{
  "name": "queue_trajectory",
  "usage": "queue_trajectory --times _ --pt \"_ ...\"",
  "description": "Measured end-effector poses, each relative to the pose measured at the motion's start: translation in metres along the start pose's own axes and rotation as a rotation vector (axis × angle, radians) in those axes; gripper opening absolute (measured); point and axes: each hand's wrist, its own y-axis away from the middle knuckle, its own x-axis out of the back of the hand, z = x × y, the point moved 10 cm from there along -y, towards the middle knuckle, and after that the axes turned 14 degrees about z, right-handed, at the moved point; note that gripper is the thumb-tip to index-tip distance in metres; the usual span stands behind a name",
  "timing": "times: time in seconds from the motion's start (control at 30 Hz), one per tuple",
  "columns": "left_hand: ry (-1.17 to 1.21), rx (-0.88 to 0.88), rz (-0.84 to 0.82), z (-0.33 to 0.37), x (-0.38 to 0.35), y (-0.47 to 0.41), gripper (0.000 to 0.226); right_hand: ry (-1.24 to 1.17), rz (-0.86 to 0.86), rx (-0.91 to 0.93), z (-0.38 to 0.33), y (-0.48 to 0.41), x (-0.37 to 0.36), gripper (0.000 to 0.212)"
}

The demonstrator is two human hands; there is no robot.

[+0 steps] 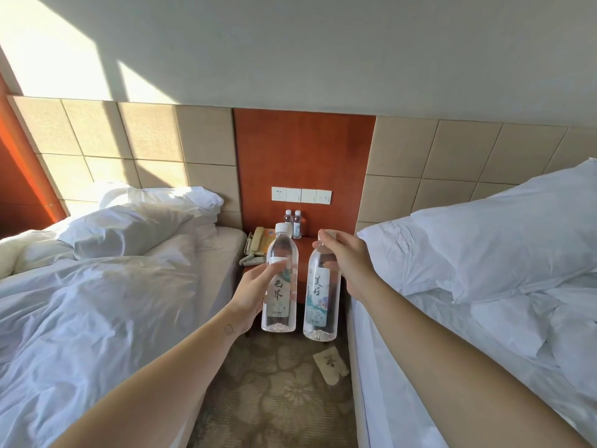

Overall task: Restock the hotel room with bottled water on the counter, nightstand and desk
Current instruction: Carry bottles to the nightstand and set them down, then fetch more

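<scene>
Head view: left hand (253, 294) wraps left bottle (278, 305) at its label, right hand (345, 257) grips right bottle (319, 295) by the shoulder, both airborne short of the nightstand's (305, 245) front edge; full, thin-walled, probably slick, so mid-body grip looks safest.

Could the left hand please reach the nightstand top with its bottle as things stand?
Probably yes: nothing stands between the left hand, gripping its bottle, and the nightstand, though the telephone takes its left side.

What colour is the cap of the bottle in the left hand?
White; the cap of that bottle shows best in the head view.
</scene>
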Motion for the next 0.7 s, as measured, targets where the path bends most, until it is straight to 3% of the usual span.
queue_trajectory --times 0.23,0.4,0.7 --pt "0.007 -0.006 -0.041 0.004 -0.019 -0.066 0.041 0.015 0.027 0.005 0.007 -0.058 -0.01 0.011" --pt "-0.009 -0.001 -0.077 0.015 -0.031 -0.121 0.056 0.013 0.059 0.013 0.007 -0.112 -0.024 0.009" --pt "-0.064 0.011 -0.13 0.021 -0.034 -0.245 0.056 -0.007 0.106 0.004 0.026 -0.213 -0.072 0.006"
